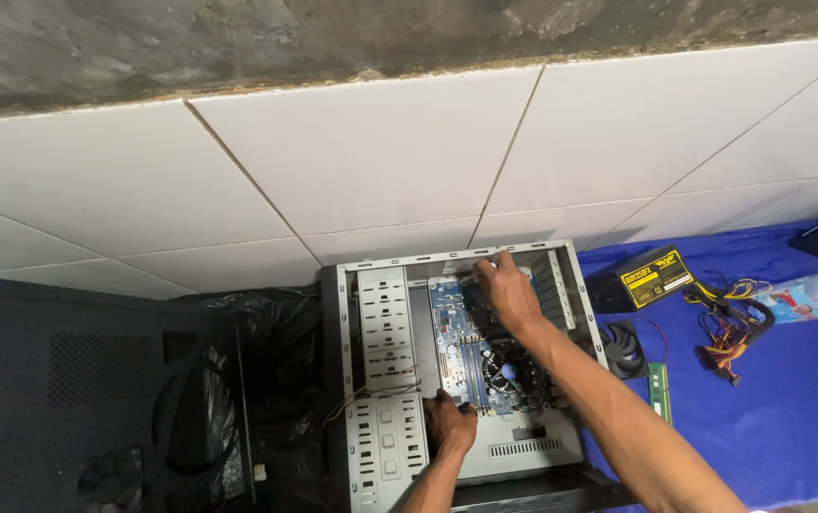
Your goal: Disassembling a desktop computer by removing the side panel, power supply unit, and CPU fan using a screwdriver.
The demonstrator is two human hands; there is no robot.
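Working inside: open computer case (385, 366), lying on its side against white tiled wall (352, 161), side panel off so the inside faces up.
Motherboard: blue motherboard (477, 347) flat in the case, cooler fan (506, 372) near its lower end.
Left hand: left hand (451, 421) at the board's lower left corner, fingers curled down on the edge, looks like steadying it; firm pinch or not, can't tell.
Right hand: right hand (506, 290) reaches across to the board's far upper corner, fingers bent down on it; nothing visibly clamped in it.
Hands relation: well apart, on opposite corners, likely to keep the board level.
Around: power supply (645, 277) with loose cable bundle (727, 328) on blue cloth (760, 418) to the right, memory stick (658, 389) beside the case; dark side panel (95, 389) on the left.
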